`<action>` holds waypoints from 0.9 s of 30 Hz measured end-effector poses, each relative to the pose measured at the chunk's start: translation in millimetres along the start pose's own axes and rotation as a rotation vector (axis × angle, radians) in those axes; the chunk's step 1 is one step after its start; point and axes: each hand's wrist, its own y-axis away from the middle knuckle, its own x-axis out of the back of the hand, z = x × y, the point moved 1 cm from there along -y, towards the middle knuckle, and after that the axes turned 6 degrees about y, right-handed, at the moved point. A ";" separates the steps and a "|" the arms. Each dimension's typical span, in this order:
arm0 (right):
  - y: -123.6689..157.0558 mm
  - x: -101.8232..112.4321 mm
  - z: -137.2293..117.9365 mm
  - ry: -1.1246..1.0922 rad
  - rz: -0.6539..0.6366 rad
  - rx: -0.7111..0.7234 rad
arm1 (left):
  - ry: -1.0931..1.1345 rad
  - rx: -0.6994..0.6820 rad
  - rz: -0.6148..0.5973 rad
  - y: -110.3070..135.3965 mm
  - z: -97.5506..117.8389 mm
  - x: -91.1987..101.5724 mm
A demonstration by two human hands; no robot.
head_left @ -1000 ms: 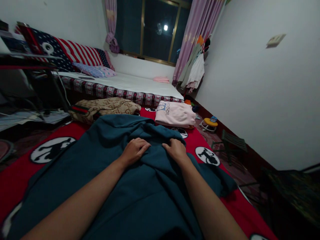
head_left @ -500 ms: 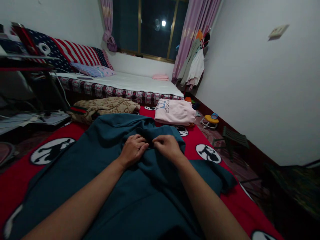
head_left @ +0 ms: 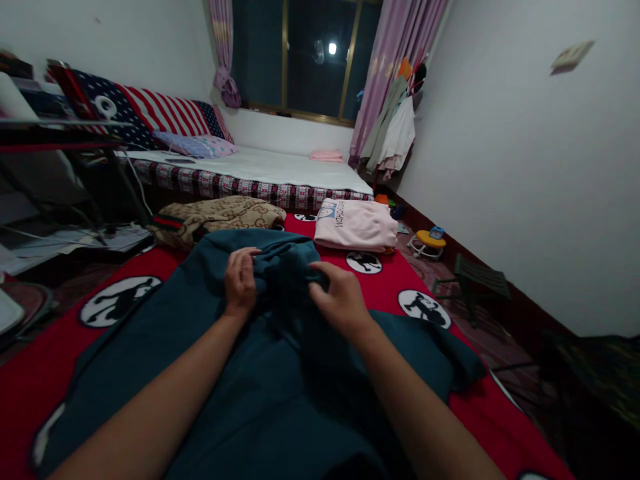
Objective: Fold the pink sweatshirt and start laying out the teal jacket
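A dark teal garment (head_left: 210, 393) lies spread over the red blanket, one sleeve (head_left: 425, 347) reaching out to the right. Its far part is bunched up between my two hands. On the left of the bunch, my left hand (head_left: 241, 283) has its fingers curled against the cloth, with the fingertips partly hidden. Opposite it, my right hand (head_left: 343, 297) pinches a raised fold between thumb and fingers. Just beyond the garment sit a folded tan patterned garment (head_left: 225, 217) and a folded pale pink garment (head_left: 357, 225).
The red blanket (head_left: 380, 293) has round white patches with dark figures. A bed (head_left: 280, 170) stands beneath the window. On the left is a cluttered desk (head_left: 65, 133); to the right are a yellow stool (head_left: 429, 239) and a dark folding stool (head_left: 480, 275).
The garment's far section has been gathered and lifted into a bunch. My left hand has moved left and up, turning onto its side; my right hand has raised a fold.
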 end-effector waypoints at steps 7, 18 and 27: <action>69.8 -21.9 -94.4 0.183 -0.539 0.735 | 0.286 0.421 0.181 -16.6 -45.3 18.3; 54.8 -13.9 -86.3 0.210 -0.437 0.406 | 0.254 0.397 0.118 -12.2 -40.7 12.7; 59.5 -65.6 -78.2 0.329 -0.543 0.391 | 0.246 0.389 0.091 -10.4 -39.8 11.1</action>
